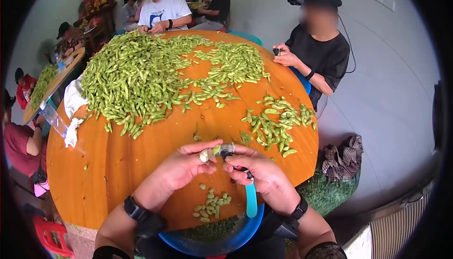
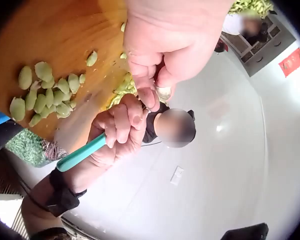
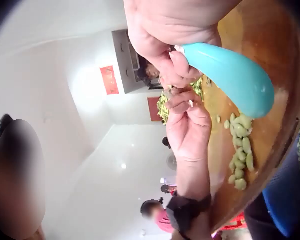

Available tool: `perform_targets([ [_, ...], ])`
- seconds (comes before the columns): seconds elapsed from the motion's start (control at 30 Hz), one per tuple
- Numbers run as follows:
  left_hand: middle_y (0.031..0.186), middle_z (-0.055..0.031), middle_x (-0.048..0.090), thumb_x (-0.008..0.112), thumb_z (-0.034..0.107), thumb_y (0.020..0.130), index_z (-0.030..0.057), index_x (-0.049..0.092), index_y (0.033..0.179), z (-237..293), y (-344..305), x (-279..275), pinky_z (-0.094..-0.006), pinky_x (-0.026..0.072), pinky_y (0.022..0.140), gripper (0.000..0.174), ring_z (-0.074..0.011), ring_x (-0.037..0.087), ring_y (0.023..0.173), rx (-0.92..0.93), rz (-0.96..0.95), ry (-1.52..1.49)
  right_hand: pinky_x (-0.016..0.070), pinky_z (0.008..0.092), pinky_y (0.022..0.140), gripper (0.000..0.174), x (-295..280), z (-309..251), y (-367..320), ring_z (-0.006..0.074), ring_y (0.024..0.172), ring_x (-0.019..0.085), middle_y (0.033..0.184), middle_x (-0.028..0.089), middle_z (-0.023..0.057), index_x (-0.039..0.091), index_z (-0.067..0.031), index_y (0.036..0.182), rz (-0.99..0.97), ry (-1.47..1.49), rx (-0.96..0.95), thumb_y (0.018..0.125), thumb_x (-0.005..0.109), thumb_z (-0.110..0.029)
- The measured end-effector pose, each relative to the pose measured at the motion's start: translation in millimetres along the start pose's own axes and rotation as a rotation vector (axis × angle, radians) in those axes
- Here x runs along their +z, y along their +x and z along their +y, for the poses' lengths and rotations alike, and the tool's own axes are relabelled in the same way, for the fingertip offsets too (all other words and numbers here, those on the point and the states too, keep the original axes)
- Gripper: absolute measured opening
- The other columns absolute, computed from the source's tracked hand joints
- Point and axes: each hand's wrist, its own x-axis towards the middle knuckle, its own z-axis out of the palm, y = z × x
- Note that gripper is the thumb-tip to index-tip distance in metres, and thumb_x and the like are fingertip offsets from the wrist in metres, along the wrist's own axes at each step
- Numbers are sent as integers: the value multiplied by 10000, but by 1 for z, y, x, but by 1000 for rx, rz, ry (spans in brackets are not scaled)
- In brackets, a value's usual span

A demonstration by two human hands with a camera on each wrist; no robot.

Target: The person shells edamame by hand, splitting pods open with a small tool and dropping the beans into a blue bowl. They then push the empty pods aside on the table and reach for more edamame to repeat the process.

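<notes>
Over the near edge of the table, my left hand (image 1: 184,165) pinches a small green bean pod (image 1: 216,150) between thumb and fingers. Its thumb carries a whitish cover (image 1: 206,155). Curled fingers of my right hand (image 1: 260,170) grip a tool with a turquoise handle (image 1: 251,201); the handle points down toward me, and the tool's working end is hidden among the fingers. A grey, shiny wrap (image 1: 228,147) shows at the right thumb, close against the pod. Below the hands lies a small group of shelled green beans (image 1: 213,205), seen larger in the left wrist view.
A big heap of green pods (image 1: 137,75) covers the far left of the round wooden table (image 1: 113,164); a smaller pile (image 1: 283,122) lies at right. A blue basin (image 1: 207,248) sits below the near edge. People sit around, one (image 1: 321,46) at the right.
</notes>
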Motion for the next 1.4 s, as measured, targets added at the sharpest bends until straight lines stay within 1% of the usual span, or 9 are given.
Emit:
perform_targets([
  [0.1, 978, -108, 654, 549, 41, 911, 56, 495, 1336, -8, 1, 10, -350, 533, 715, 428, -228, 654, 814, 180, 146, 542, 306, 193, 382, 128, 13, 2, 0, 45, 482, 443, 716, 556, -2, 624, -47, 996, 161, -290, -97, 893, 549, -53],
  [0.17, 1018, -198, 633, 523, 2, 883, 35, 460, 1333, -12, -6, 19, -419, 524, 732, 455, -354, 646, 860, 521, 255, 1485, 310, 171, 409, 84, 21, 11, 2, 49, 503, 474, 738, 591, 6, 619, -47, 963, 242, -601, -261, 903, 563, -60],
  [0.2, 1024, -246, 599, 509, -25, 853, 25, 431, 1327, -10, -7, 24, -447, 508, 738, 483, -413, 608, 879, 593, 260, 1553, 324, 166, 433, 92, 22, 11, 2, 37, 525, 482, 740, 596, -3, 628, -47, 966, 251, -579, -235, 909, 558, -63],
  [0.53, 869, -203, 653, 466, 4, 894, -12, 481, 1225, -15, -1, 10, -382, 547, 688, 332, -316, 671, 762, 497, 230, 1409, 304, 179, 394, 125, 16, 13, 4, 46, 497, 469, 724, 588, 8, 629, -44, 1002, 241, -318, -126, 890, 579, -64],
  [0.6, 922, -169, 662, 396, 45, 938, -51, 484, 1186, -17, 5, 8, -340, 570, 736, 280, -263, 686, 800, 441, 223, 785, 297, 190, 380, 141, 11, 10, 7, 42, 473, 451, 702, 562, 0, 641, -37, 998, 200, -244, -96, 909, 537, -69],
  [0.8, 1006, -183, 613, 314, 112, 984, -84, 492, 1089, -10, 11, 0, -363, 578, 772, 285, -297, 677, 841, 280, 361, 315, 325, 200, 373, 169, 11, 8, 10, 45, 459, 454, 710, 577, 10, 633, -26, 1033, 279, -369, -137, 897, 542, -68],
  [0.93, 931, -119, 618, 369, 127, 989, -35, 512, 1092, -4, 6, 1, -303, 552, 695, 239, -213, 655, 782, 356, 462, 307, 351, 200, 387, 181, 9, 7, 13, 48, 464, 464, 709, 584, 7, 637, -37, 1044, 344, -418, -191, 891, 544, -64],
  [1.1, 838, -21, 562, 531, 75, 935, 20, 506, 1077, -16, 4, 12, -255, 453, 577, 154, -95, 517, 610, 494, 382, 1202, 370, 200, 432, 150, 24, 11, 15, 29, 492, 463, 679, 567, -8, 639, -30, 995, 406, -707, -318, 870, 556, -29],
  [1.4, 744, -118, 595, 495, 26, 883, -11, 470, 1011, -16, -1, 20, -295, 480, 544, 135, -156, 601, 595, 473, 447, 973, 336, 178, 404, 103, 32, 14, 9, 29, 494, 477, 723, 601, -6, 620, -46, 977, 277, -509, -268, 889, 567, -43],
])
